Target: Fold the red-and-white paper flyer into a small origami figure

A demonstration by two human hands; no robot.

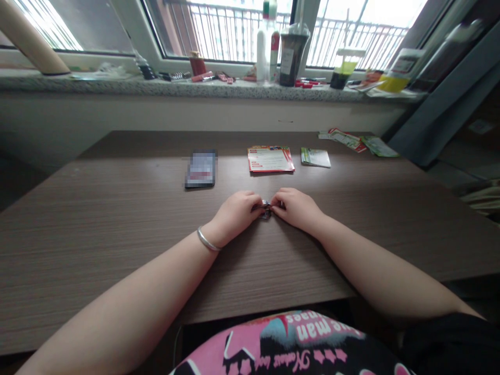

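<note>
Over the middle of the table [136,229], my left hand [240,211] and my right hand [295,205] meet fingertip to fingertip. Between them is a small, shiny, silver-and-dark crinkled piece [266,212], too small for its kind to be told. My left thumb and fingers pinch its left side, and those of my right hand close on its right side. The fingers cover most of it. Just beyond the hands lies a stack of red-edged printed cards [271,159]. Right of that rests a smaller stack of green-and-white cards [315,157].
A blurred-out phone-like device [201,169] lies to the left of the cards. Several loose printed packets [347,139] sit at the table's far right corner. Behind the table, the stone windowsill [234,89] holds bottles, a dark lidded cup [292,54] and pens.
</note>
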